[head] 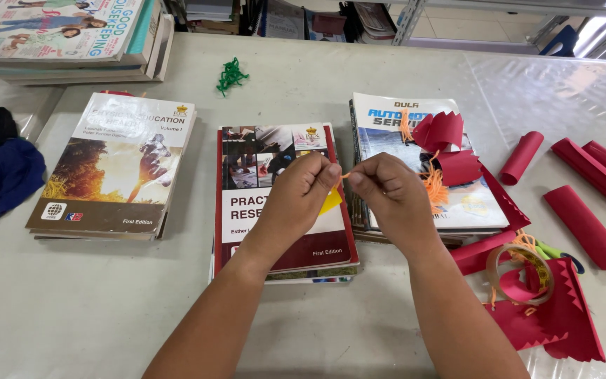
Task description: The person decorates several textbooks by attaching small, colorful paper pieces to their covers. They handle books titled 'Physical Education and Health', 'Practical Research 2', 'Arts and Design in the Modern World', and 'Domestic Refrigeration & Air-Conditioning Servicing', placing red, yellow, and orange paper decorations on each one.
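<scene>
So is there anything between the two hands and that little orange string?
Nothing visible is in the way. The left hand and the right hand each pinch an end of the orange string, holding it above the red-covered book. The red paper craft sits off to the right, apart from them.

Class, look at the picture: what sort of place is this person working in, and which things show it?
Probably a school library or classroom craft table: textbooks lie on the table, shelves of books stand behind, and cut red paper and a tape roll sit beside the hands.

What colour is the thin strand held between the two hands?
Orange; the strand shows best in the head view, pinched between both hands.
</scene>
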